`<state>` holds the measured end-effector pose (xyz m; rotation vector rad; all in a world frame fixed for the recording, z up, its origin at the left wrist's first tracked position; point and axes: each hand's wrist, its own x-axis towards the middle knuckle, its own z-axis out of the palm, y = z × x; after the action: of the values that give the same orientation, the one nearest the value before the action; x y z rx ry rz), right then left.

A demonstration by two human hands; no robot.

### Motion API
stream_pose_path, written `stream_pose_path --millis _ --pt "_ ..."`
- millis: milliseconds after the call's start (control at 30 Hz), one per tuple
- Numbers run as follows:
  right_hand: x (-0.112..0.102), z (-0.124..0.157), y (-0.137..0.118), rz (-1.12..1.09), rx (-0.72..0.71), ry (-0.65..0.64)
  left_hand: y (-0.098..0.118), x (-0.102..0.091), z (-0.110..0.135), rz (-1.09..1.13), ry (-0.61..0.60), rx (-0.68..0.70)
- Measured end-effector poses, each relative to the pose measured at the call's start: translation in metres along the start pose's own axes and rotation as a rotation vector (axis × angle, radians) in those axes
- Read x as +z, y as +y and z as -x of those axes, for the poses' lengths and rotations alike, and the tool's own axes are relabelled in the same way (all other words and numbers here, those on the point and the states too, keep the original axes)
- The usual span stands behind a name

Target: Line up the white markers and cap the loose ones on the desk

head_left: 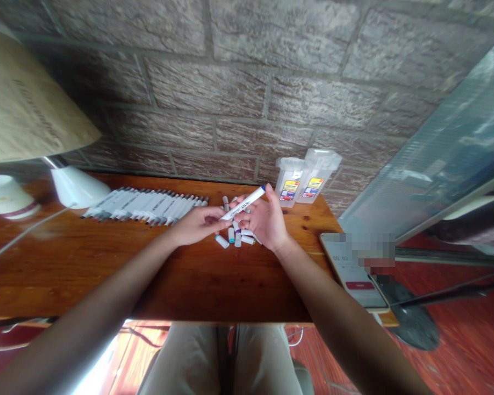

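Note:
A white marker with a dark blue end is held at a slant above the desk. My left hand pinches its lower end between thumb and fingers. My right hand is turned palm up, its fingers spread loosely by the marker's shaft. Its thumb is at the blue end and seems to touch it. Beneath and around my hands lie several loose marker caps, white or grey, some with coloured ends. My fingers hide part of this pile.
A long row of markers lies left of my hands. Two clear plastic cases stand against the brick wall at the back right. A lamp and a paper cup are at the far left. A phone lies at the desk's right edge.

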<state>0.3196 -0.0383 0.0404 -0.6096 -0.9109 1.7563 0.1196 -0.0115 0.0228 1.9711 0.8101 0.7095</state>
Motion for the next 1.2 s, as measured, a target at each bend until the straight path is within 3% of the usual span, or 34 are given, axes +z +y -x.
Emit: stream_pose_path --millis 567,1200 --pt "0.0005 -0.0002 0.0016 0.108 -0.073 -0.004 -0.0037 0.0012 -0.0001 -0.060 -0.029 -0.004" --pt "0.0000 -0.0001 0.0025 0.115 -0.108 -0.010 0.0002 0.0011 0.0009 -0.127 0.036 0.039"
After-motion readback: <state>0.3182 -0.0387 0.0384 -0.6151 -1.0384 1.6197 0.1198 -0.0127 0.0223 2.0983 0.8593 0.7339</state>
